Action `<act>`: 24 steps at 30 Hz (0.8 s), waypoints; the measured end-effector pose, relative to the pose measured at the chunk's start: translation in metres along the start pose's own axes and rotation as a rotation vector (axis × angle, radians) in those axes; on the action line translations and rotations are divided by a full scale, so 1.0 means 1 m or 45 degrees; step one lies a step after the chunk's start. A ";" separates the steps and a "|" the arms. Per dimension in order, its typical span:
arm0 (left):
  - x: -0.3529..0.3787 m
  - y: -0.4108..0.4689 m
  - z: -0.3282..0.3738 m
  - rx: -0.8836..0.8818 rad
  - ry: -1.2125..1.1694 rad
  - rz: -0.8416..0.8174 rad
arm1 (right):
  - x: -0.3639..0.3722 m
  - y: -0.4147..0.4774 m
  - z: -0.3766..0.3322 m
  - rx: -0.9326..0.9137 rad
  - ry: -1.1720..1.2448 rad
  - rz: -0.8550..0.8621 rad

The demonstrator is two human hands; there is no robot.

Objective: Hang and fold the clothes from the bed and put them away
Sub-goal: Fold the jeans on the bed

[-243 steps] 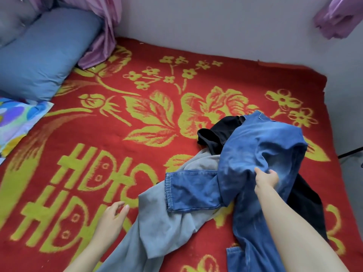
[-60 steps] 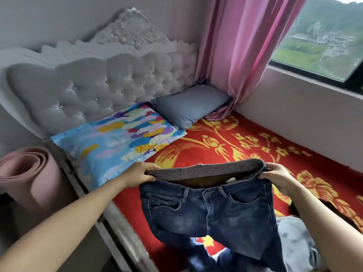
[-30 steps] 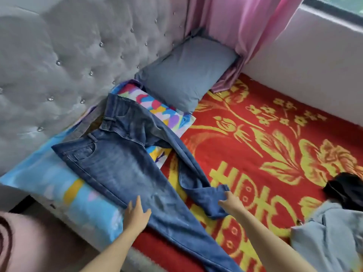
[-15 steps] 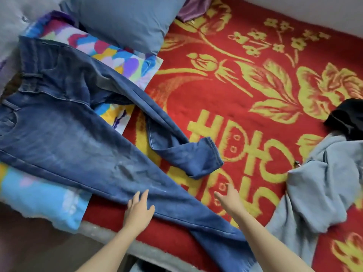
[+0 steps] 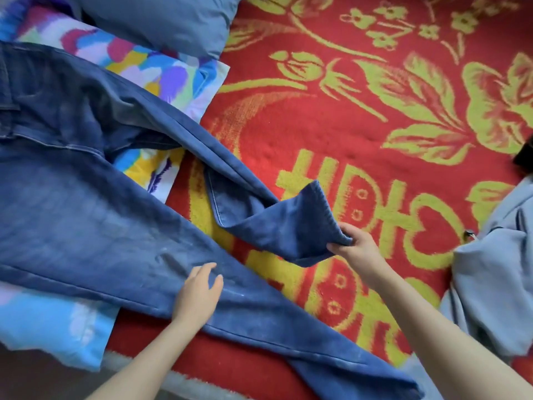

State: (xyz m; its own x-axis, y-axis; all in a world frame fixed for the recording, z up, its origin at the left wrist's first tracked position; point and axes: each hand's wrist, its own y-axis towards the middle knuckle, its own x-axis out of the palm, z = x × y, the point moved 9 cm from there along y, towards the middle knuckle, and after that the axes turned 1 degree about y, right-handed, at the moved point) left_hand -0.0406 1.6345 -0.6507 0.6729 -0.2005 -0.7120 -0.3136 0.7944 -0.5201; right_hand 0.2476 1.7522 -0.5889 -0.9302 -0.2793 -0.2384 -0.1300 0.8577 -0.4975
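Note:
Dark blue jeans (image 5: 86, 215) lie spread across the left of the bed, waistband off the left edge, partly over a colourful pillow (image 5: 144, 70). The near leg runs flat toward the bottom right. My left hand (image 5: 199, 295) rests on that leg with fingers straight. The far leg is folded back on itself, and my right hand (image 5: 353, 243) pinches its hem, lifted slightly off the red and yellow blanket (image 5: 360, 116). A light grey-blue garment (image 5: 493, 284) is bunched at the right edge.
A plain blue-grey pillow (image 5: 173, 21) sits at the top left beyond the colourful one. A bit of black clothing (image 5: 523, 157) shows at the right edge. The bed's near edge (image 5: 184, 382) runs along the bottom left.
My right hand has moved up from the blanket, taken hold of the folded leg's hem and raised it. My left hand has slid further onto the near leg.

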 end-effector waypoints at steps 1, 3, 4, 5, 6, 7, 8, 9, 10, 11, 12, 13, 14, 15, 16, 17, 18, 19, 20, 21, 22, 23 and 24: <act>-0.007 0.005 0.009 0.035 -0.076 0.043 | -0.016 -0.006 -0.012 -0.059 0.000 0.001; -0.014 0.018 0.028 0.074 -0.218 0.100 | -0.062 -0.017 -0.036 -0.164 0.075 0.073; -0.016 0.024 0.034 0.036 -0.341 0.114 | -0.083 -0.023 -0.048 -0.241 0.083 0.080; -0.015 0.031 0.039 -0.046 -0.548 0.117 | -0.099 -0.030 -0.060 -0.342 0.012 0.046; -0.013 0.036 0.040 -0.162 -0.815 0.122 | -0.108 -0.039 -0.072 -0.485 -0.192 0.010; -0.008 0.040 0.040 -0.295 -1.083 0.114 | -0.111 -0.049 -0.082 -0.651 -0.536 -0.017; -0.002 0.043 0.041 -0.414 -1.307 0.105 | -0.110 -0.054 -0.083 -0.775 -0.957 -0.034; 0.003 0.045 0.042 -0.489 -1.433 0.098 | -0.105 -0.050 -0.068 -0.812 -1.408 -0.054; 0.008 0.046 0.043 -0.528 -1.485 0.082 | -0.101 -0.042 -0.034 -0.655 -1.815 -0.167; 0.012 0.047 0.044 -0.538 -1.482 0.070 | -0.103 -0.035 0.008 -0.345 -2.088 -0.334; 0.016 0.048 0.046 -0.534 -1.448 0.065 | -0.109 -0.033 0.048 -0.037 -2.148 -0.453; 0.020 0.048 0.047 -0.521 -1.398 0.059 | -0.113 -0.032 0.078 0.208 -2.061 -0.502; 0.023 0.049 0.047 -0.506 -1.359 0.046 | -0.111 -0.029 0.098 0.327 -1.891 -0.468; 0.025 0.050 0.048 -0.485 -1.304 0.029 | -0.109 -0.024 0.108 0.358 -1.672 -0.341; 0.025 0.052 0.048 -0.462 -1.241 0.013 | -0.108 -0.017 0.111 0.333 -1.440 -0.142; 0.024 0.054 0.048 -0.436 -1.183 0.000 | -0.109 -0.011 0.111 0.325 -1.203 0.055; 0.023 0.058 0.047 -0.409 -1.139 -0.006 | -0.109 -0.007 0.112 0.340 -0.970 0.214; 0.022 0.062 0.046 -0.395 -1.087 -0.010 | -0.109 -0.004 0.114 0.378 -0.738 0.333; 0.022 0.066 0.045 -0.398 -1.037 -0.014 | -0.108 -0.002 0.118 0.435 -0.537 0.422; 0.022 0.070 0.044 -0.411 -1.018 -0.015 | -0.107 -0.001 0.124 0.506 -0.394 0.499; 0.023 0.073 0.044 -0.423 -1.021 -0.018 | -0.108 0.000 0.130 0.578 -0.298 0.564; 0.025 0.075 0.045 -0.431 -1.037 -0.030 | -0.109 0.000 0.135 0.645 -0.217 0.619; 0.027 0.078 0.047 -0.439 -1.056 -0.046 | -0.112 0.000 0.139 0.697 -0.137 0.668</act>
State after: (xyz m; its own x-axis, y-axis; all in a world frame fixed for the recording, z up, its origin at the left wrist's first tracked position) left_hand -0.0156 1.7178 -0.6885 0.9117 0.3628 -0.1928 -0.3770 0.5524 -0.7434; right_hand 0.3991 1.7236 -0.6787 -0.7807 0.0411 -0.6235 0.5345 0.5610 -0.6322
